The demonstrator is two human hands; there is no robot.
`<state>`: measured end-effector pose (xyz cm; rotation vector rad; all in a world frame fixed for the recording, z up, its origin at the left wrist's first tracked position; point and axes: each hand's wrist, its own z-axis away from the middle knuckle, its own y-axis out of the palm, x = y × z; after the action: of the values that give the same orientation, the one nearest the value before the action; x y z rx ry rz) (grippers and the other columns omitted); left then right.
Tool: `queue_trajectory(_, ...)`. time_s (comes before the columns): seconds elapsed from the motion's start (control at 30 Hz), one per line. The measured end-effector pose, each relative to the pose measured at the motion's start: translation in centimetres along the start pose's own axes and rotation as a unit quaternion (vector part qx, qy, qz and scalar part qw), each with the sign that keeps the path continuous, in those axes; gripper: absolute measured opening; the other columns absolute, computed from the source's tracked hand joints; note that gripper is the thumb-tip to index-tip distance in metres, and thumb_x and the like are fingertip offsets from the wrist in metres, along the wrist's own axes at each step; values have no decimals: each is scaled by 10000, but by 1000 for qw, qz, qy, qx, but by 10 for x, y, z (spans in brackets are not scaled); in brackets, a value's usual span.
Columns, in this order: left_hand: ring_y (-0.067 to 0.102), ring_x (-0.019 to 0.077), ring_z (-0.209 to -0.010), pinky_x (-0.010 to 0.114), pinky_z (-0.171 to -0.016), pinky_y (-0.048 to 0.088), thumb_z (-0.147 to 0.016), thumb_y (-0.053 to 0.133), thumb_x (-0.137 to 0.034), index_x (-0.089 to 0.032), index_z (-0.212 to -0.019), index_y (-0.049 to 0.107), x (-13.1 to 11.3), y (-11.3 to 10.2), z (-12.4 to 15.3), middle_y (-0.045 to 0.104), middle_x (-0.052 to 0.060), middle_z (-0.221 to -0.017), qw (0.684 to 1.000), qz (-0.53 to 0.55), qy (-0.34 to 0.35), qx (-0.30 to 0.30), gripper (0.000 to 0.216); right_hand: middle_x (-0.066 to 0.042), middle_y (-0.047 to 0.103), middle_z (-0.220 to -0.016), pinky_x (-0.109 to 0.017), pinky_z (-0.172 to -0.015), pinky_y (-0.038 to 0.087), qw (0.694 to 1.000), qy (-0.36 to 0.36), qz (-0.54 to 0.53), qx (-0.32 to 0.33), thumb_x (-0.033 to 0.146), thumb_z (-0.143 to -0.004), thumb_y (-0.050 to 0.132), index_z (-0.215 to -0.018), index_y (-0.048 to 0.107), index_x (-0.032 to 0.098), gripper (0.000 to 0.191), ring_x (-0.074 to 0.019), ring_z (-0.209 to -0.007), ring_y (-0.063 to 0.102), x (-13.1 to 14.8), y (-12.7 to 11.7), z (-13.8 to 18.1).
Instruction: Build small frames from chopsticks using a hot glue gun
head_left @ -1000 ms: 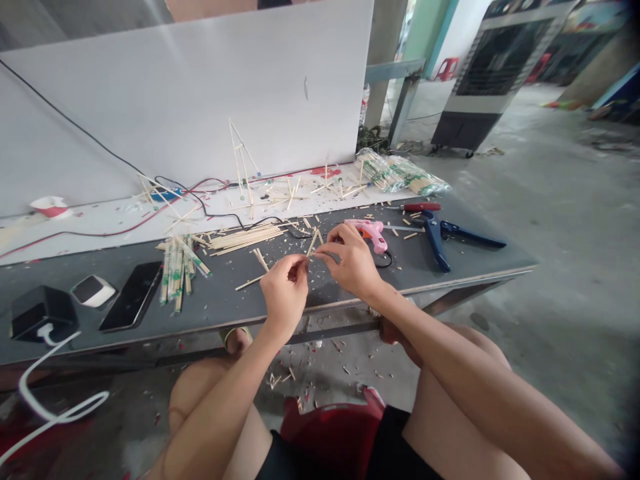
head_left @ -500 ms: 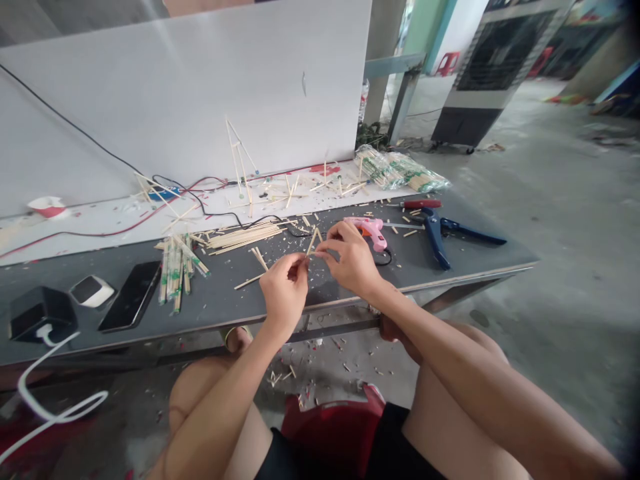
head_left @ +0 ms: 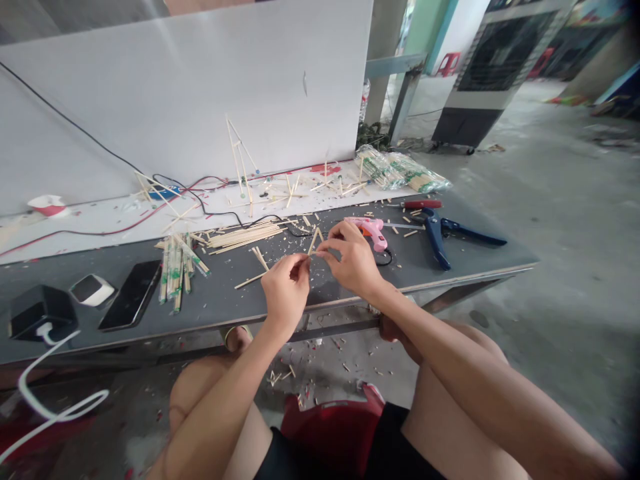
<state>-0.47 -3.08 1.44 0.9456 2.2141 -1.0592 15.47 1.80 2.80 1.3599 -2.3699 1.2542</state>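
Observation:
Between my hands, above the dark bench, is a small pointed frame of wooden sticks [head_left: 315,240], its tip upward. My left hand [head_left: 287,287] pinches its lower left end between thumb and fingertips. My right hand [head_left: 350,257] is closed in a pinch at its right side, the fingertips meeting the sticks. Just behind the right hand lies a pink glue gun [head_left: 379,235], partly covered by that hand. Loose sticks [head_left: 250,283] lie left of my left hand, and a pile of long bamboo sticks [head_left: 245,237] is farther back.
Wrapped chopsticks [head_left: 175,270], a phone [head_left: 131,297], a white device [head_left: 91,291] and a black box [head_left: 43,313] occupy the left. Blue cutters [head_left: 436,237] and a red-handled tool [head_left: 423,205] lie right. Stick frames [head_left: 239,157], bagged sticks [head_left: 405,170] and cables stand behind.
Both hands stay nearly in place, still pinching the small stick frame. The left hand has shifted very slightly to the right.

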Motion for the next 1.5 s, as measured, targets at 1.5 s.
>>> queue_trajectory(1.5,687,163,-541,271,-536,544,-927,620,-324,-205,-931,753,10,1,-2,734,29,-720,996,51,-74,-17,179,-53,738,-806,-321,-669,478,970,203,-110,72,321,-844,689,-917,764,180,176,-181,-702,623,-5,-15,6)
